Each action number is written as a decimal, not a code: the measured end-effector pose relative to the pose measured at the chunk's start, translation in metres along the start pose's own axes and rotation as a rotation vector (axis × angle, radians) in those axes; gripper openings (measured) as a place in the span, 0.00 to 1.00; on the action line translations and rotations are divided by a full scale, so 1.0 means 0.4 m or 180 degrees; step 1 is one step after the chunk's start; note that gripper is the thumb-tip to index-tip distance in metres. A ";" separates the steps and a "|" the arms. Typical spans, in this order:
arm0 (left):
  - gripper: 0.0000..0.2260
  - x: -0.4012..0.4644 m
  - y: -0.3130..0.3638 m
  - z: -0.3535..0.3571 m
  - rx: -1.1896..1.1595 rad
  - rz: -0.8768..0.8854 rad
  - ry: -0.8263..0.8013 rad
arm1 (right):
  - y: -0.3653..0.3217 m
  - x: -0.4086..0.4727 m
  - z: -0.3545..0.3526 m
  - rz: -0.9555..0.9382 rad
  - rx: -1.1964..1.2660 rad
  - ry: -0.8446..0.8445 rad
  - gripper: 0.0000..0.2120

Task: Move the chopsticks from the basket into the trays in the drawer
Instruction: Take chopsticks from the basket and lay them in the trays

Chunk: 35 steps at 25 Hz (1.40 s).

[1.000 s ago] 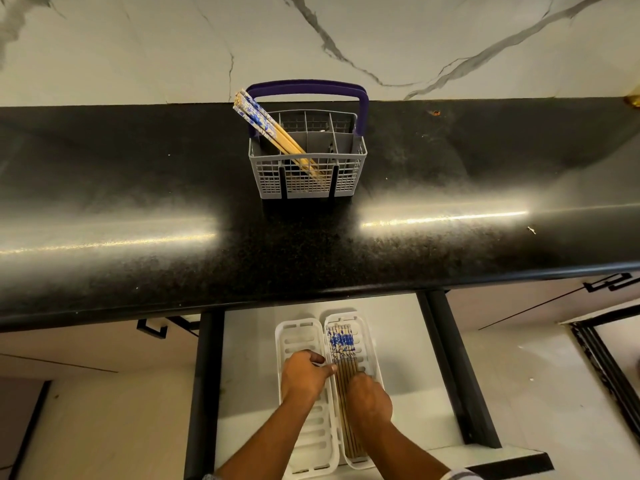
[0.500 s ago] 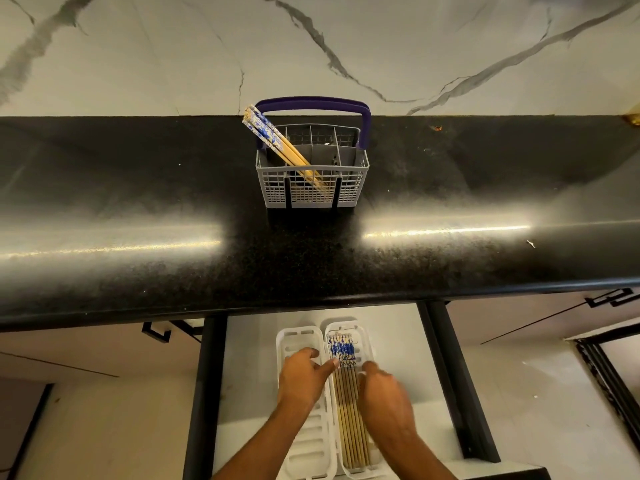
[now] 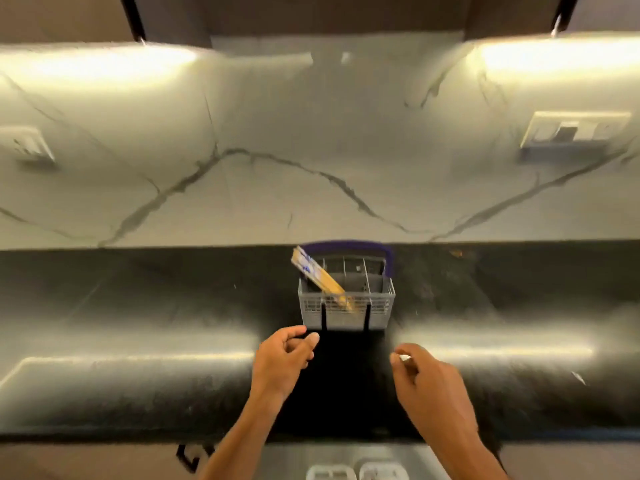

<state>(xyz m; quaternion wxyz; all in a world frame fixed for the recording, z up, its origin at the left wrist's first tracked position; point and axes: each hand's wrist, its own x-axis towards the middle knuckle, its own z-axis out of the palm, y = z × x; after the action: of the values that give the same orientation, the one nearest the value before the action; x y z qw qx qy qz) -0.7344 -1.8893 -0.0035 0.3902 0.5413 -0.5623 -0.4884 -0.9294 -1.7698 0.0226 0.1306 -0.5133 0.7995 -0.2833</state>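
Observation:
A grey slotted basket (image 3: 379, 306) with a purple handle (image 3: 349, 244) stands on the black counter. Several wooden chopsticks (image 3: 318, 275) with blue-patterned tops lean to the left out of its front left compartment. My left hand (image 3: 282, 362) hovers over the counter just below the basket's left corner, fingers loosely curled and holding nothing. My right hand (image 3: 426, 379) is raised over the counter to the lower right of the basket, also loosely curled and empty. Only the far ends of the two white trays (image 3: 356, 472) show at the bottom edge; their contents are hidden.
The black counter (image 3: 138, 341) runs the full width, with bright reflections left and right. A marble wall (image 3: 311, 168) rises behind it, with a switch plate on each side (image 3: 571, 133). Dark cabinets hang above. The picture is blurred by head motion.
Both hands have left the trays in the drawer and risen over the counter toward the basket. The view has tilted up, so the drawer has nearly dropped out of sight.

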 end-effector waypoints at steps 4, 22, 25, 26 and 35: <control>0.09 0.129 0.145 -0.044 0.0076 0.0195 0.0161 | -0.134 0.179 -0.003 -0.0446 0.0188 -0.0032 0.10; 0.10 0.494 0.196 -0.026 0.0976 -0.0145 -0.0144 | -0.225 0.607 0.224 -0.0639 -0.0289 -0.1183 0.15; 0.06 0.484 0.198 -0.035 0.0753 0.0003 -0.0118 | -0.222 0.606 0.215 -0.0713 -0.0147 -0.1151 0.13; 0.06 0.479 0.206 -0.037 0.0656 0.0033 -0.0136 | -0.222 0.606 0.210 -0.0752 -0.0071 -0.1089 0.12; 0.07 0.409 0.363 -0.036 0.0206 0.0856 -0.0044 | -0.281 0.564 0.103 -0.0987 0.0680 -0.0384 0.08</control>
<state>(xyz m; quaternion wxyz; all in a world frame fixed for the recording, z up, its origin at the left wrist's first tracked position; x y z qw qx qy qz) -0.7713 -2.0623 0.1259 0.4306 0.4700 -0.6479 -0.4170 -0.9237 -2.0198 0.0740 0.1867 -0.6296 0.6670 -0.3520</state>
